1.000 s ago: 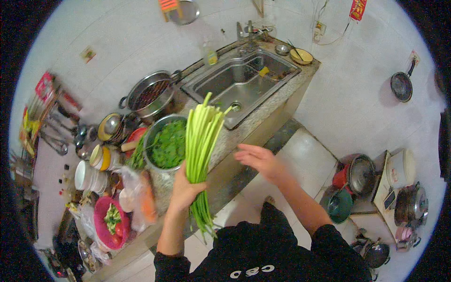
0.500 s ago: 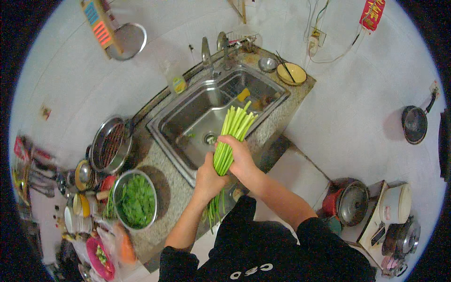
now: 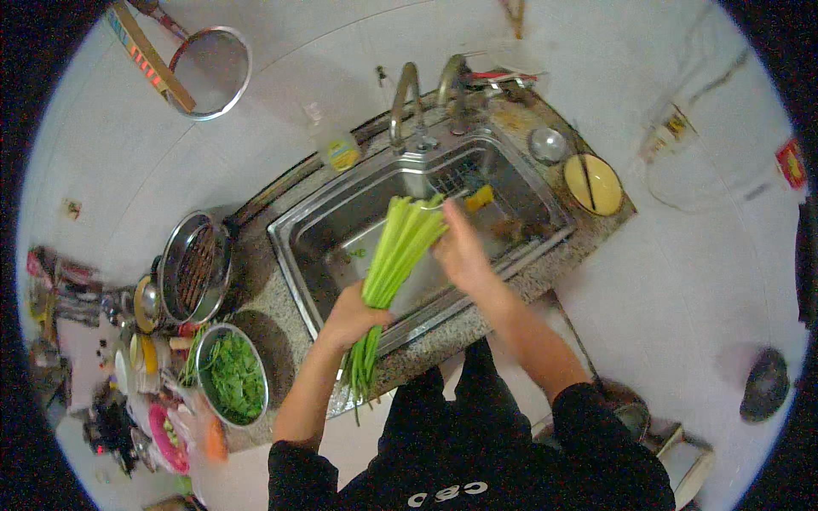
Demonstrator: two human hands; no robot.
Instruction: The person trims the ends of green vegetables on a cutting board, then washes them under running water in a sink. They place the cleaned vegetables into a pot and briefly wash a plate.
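My left hand [image 3: 354, 317] is wrapped round the lower half of a bunch of green vegetable stalks [image 3: 396, 251]. The bunch slants above the sink [image 3: 302, 294], its pale, thick ends at the top and its thin ends hanging below my fist, by the counter's front edge. At the upper right of the stalks is my right hand [image 3: 464, 251], fingers stretched out and lying flat along their side near the thick ends. Motion blurs it slightly, and some of its fingers are hidden.
Two taps [image 3: 400, 102] rise behind the sink, with a bottle [image 3: 342, 153] beside them. A yellow sponge [image 3: 479, 198] lies in the sink. To the right is a yellow bowl [image 3: 605, 183] with chopsticks; leafy greens fill a metal bowl [image 3: 266, 392] on the left, near a steel pot [image 3: 226, 285].
My right hand has let go of the stalks' middle and moved up to their thick ends, its fingers straightening. The bunch stands a little more upright. The view has turned and shifted.
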